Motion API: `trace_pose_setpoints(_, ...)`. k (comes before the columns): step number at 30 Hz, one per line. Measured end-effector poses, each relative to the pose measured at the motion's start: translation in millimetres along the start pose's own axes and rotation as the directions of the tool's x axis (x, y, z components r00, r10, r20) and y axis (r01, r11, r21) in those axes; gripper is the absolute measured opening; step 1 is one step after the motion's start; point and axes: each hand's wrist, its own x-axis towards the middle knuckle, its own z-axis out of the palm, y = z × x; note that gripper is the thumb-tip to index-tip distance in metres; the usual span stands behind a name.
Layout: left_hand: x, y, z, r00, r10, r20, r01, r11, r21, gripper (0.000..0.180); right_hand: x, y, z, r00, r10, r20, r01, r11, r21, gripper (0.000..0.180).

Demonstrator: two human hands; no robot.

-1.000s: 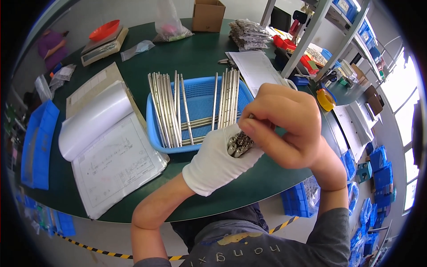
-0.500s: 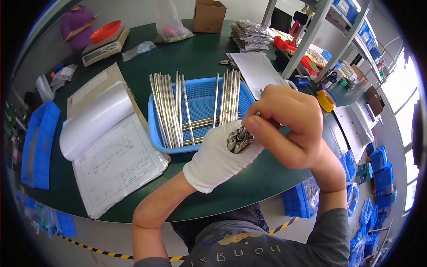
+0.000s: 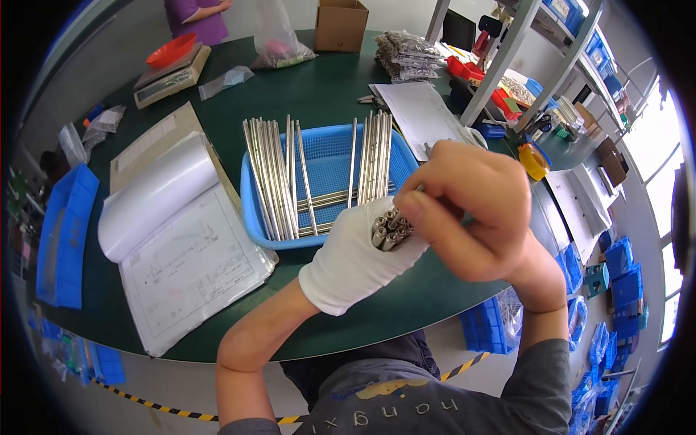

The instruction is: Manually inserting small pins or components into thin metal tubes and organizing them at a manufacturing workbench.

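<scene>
My left hand (image 3: 359,257), in a white glove, is closed round a bundle of metal tubes (image 3: 390,230) whose open ends face up. Just over those ends, my bare right hand (image 3: 471,210) pinches a thin, rod-like metal tool between thumb and fingers. Most of it is hidden by the fingers, so I cannot tell its kind or whether its tip is inside a tube. Beyond my hands sits a blue mesh basket (image 3: 330,138). Long metal tubes (image 3: 272,181) lean in its left side, more tubes (image 3: 373,159) in its right, and several lie across the bottom.
Left of the basket lie an open binder of drawings (image 3: 196,268) and a blue bin (image 3: 65,235). A scale (image 3: 170,76) with a red pan, a plastic bag (image 3: 279,47), a cardboard box (image 3: 341,27) and paper sheets (image 3: 420,116) stand farther back. A person in purple (image 3: 197,20) is behind the table.
My right hand has shifted very slightly right and down over the tube ends. My left hand keeps its grip. The person in purple has moved to the right.
</scene>
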Motion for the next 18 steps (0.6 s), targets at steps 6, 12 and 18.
trace_pose_setpoints(6, 0.1, -5.1, -0.9, 1.0, -0.006, -0.003, 0.006, 0.998, 0.069, 0.019, -4.0, -2.2, 2.2, 0.999, 0.048, 0.012, -0.049, 0.995, 0.091, 0.003)
trace_pose_setpoints(12, -0.5, -5.6, -0.1, 0.999, -0.034, 0.043, 0.033, 0.999, 0.032, 0.018, 3.5, -1.7, 1.0, 0.997, 0.001, 0.075, -0.011, 0.99, 0.139, 0.007)
trace_pose_setpoints(18, -1.7, -4.9, 1.2, 1.0, 0.015, 0.023, -0.016, 0.998, 0.057, 0.018, -3.5, -4.7, -0.4, 0.997, 0.031, 0.071, -0.04, 0.992, 0.12, 0.007)
